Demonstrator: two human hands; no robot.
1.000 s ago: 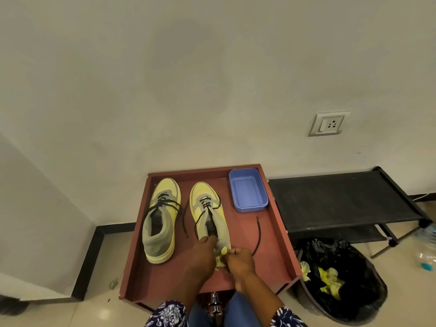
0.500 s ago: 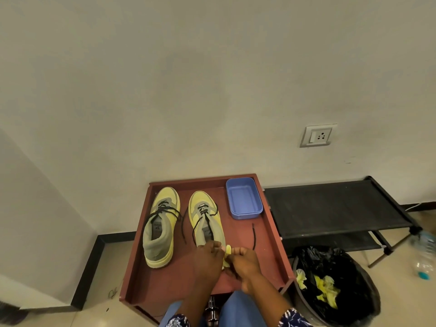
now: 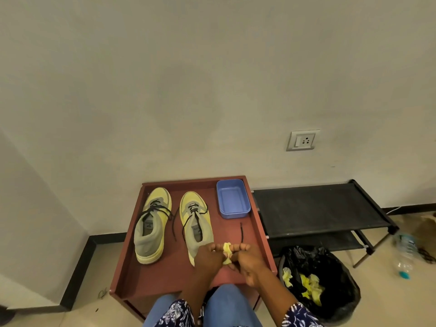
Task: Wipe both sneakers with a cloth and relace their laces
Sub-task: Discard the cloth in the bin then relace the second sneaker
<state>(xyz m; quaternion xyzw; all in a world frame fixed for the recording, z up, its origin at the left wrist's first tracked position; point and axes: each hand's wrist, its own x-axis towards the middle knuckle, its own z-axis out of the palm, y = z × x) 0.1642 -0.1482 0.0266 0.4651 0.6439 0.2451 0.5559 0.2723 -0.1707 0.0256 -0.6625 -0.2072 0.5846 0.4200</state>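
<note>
Two yellow-and-grey sneakers stand side by side on a red-brown tray table (image 3: pixel 165 277), toes to the wall. The left sneaker (image 3: pixel 151 225) is laced with a black lace. The right sneaker (image 3: pixel 195 220) has a loose black lace, one end trailing on the tray (image 3: pixel 241 232). My left hand (image 3: pixel 208 256) and my right hand (image 3: pixel 247 258) meet just behind the right sneaker's heel. Both pinch a small crumpled yellow cloth (image 3: pixel 227 252) between them.
A blue plastic tub (image 3: pixel 232 199) sits at the tray's back right corner. Right of the table stands a black shoe rack (image 3: pixel 316 208). A bin lined with a black bag (image 3: pixel 330 289) holds yellow scraps. A plastic bottle (image 3: pixel 404 256) stands on the floor, far right.
The hands have drawn the yellow cloth back off the right sneaker's heel, toward me and slightly right. The view has tilted up a little.
</note>
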